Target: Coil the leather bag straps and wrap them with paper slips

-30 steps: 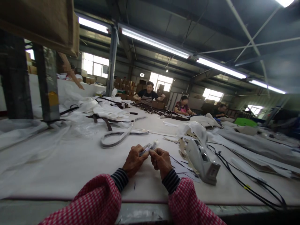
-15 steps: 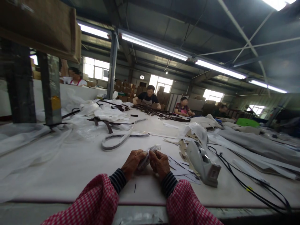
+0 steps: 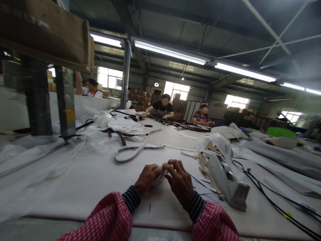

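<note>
Both hands meet over the white table [image 3: 75, 180]: left hand [image 3: 147, 178] curled around a small pale strip [image 3: 159, 176], right hand [image 3: 179, 181] pinching its other end. It looks light and limp, best gripped by fingertips near the ends.

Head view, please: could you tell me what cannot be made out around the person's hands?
- Pale piece: head view, mostly covered by the left hand and right hand; its kind is unclear.
- Black cords: head view, cut off by the right edge.
- Wall clock: head view, too small to read.
</note>
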The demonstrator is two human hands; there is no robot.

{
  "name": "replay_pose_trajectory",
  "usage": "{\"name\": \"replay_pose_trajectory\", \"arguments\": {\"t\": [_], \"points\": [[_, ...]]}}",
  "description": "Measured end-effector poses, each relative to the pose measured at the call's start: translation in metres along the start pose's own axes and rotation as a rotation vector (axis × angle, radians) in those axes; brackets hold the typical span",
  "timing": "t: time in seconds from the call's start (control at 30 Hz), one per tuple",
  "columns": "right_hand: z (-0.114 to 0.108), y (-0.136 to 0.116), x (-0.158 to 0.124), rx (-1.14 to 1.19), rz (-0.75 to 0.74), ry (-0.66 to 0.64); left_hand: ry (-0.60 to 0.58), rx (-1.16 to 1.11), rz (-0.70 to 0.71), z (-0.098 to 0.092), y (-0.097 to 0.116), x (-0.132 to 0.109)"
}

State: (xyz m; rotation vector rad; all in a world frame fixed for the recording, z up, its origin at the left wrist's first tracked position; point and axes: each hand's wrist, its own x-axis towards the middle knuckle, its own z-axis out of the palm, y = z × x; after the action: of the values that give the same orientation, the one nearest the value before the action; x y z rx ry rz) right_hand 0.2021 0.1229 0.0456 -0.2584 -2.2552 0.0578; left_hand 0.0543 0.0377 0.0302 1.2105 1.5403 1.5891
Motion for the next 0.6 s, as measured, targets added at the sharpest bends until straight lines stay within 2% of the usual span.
{"name": "replay_pose_trajectory", "arguments": {"t": [0.07, 0.17, 0.3, 0.43, 0.5, 0.53, 0.6], "points": [[-0.002, 0.001, 0.005, -0.087, -0.088, -0.044, 0.003, 0.069, 0.028, -0.001, 0.001, 0.000], [0.004, 0.006, 0.005, -0.146, -0.143, -0.030, 0.006, 0.189, 0.091, -0.001, 0.005, -0.004], [0.013, 0.013, -0.005, -0.160, -0.111, -0.044, -0.004, 0.342, 0.125, 0.002, 0.011, -0.011], [0.017, 0.017, -0.016, -0.132, -0.074, -0.114, -0.144, 0.603, 0.211, 0.007, 0.012, -0.013], [0.017, 0.018, -0.019, -0.101, -0.091, -0.138, -0.188, 0.661, 0.247, 0.008, 0.013, -0.015], [0.016, 0.018, -0.020, -0.081, -0.101, -0.143, -0.172, 0.667, 0.250, 0.008, 0.013, -0.018], [0.013, 0.015, -0.022, -0.031, -0.127, -0.138, -0.064, 0.679, 0.231, 0.002, 0.015, -0.031]]}}
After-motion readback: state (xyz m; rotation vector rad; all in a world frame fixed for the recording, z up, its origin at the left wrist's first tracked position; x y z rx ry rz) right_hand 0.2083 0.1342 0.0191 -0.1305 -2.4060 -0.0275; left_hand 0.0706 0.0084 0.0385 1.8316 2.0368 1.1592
